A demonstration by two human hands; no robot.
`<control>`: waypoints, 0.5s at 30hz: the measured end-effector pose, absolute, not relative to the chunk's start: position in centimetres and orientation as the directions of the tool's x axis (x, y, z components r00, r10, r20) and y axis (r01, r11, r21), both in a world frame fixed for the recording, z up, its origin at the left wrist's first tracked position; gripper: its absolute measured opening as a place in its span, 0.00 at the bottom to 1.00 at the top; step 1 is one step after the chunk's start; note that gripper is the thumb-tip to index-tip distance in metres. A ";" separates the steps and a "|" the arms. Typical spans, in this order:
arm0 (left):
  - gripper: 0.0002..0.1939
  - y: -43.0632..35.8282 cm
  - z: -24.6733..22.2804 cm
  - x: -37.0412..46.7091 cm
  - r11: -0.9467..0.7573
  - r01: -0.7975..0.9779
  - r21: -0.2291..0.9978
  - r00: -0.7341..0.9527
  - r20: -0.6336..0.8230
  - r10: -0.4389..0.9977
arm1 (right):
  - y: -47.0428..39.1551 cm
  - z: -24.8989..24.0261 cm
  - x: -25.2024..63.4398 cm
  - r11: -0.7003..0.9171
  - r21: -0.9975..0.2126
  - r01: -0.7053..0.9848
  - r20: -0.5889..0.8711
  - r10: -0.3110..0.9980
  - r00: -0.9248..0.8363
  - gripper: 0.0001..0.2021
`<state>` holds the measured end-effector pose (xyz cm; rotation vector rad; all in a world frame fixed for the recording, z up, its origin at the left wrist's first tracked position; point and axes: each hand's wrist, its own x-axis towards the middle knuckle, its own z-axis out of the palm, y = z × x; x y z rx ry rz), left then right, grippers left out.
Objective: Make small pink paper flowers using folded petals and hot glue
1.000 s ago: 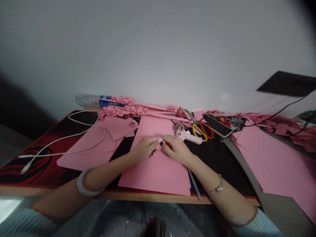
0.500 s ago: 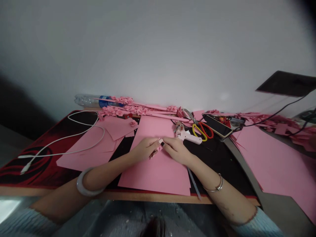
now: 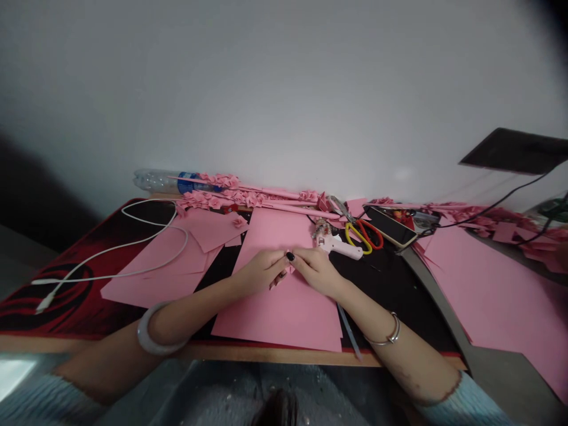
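Observation:
Over a large pink paper sheet [image 3: 275,319], my left hand [image 3: 261,272] and my right hand [image 3: 317,272] meet at the fingertips. Both are closed, pinching a small piece of pink paper [image 3: 290,270] that is mostly hidden by the fingers. The right thumb, with its dark nail, lies against the left thumb tip. Just beyond my right hand rests a white hot glue gun [image 3: 346,247]. Scissors [image 3: 364,236] with yellow and red handles lie to its right.
Pink paper flowers on stems [image 3: 248,196] line the wall beside a plastic bottle [image 3: 155,180]. A white cable [image 3: 110,277] loops over pink sheets [image 3: 155,284] at left. At right are a phone [image 3: 393,228] and more pink paper [image 3: 497,296]. A glue stick [image 3: 349,331] lies near the front edge.
My right thumb has shifted slightly, its dark nail now covering more of the left thumb tip. Both hands stay in nearly the same place; the things around them have not moved.

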<state>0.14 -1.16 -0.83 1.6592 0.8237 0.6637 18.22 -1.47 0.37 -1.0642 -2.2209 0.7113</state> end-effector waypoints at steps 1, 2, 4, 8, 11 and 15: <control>0.21 -1.2 -0.7 0.1 -0.141 0.174 0.975 0.600 0.008 0.800 | -1.4 0.4 18.2 0.539 -0.678 0.499 0.262 0.812 -0.521 0.26; 0.21 -1.2 -0.7 0.1 -0.137 0.170 0.976 0.602 0.007 0.798 | -1.4 0.5 18.3 0.537 -0.686 0.491 0.262 0.812 -0.522 0.27; 0.20 -1.2 -0.7 0.0 -0.128 0.165 0.978 0.610 0.001 0.792 | -1.4 0.6 18.3 0.530 -0.698 0.482 0.258 0.814 -0.521 0.27; 0.19 -1.1 -0.9 -0.2 -0.102 0.160 0.982 0.623 -0.021 0.782 | -1.4 0.8 18.4 0.519 -0.701 0.489 0.246 0.820 -0.517 0.26; 0.19 -1.0 -0.8 -0.3 -0.054 0.149 0.987 0.613 -0.050 0.788 | -1.4 0.8 18.4 0.514 -0.689 0.510 0.232 0.824 -0.517 0.24; 0.19 -0.9 -0.5 -0.2 0.022 0.141 0.990 0.608 -0.104 0.787 | -1.3 0.8 18.4 0.539 -0.661 0.523 0.243 0.812 -0.530 0.20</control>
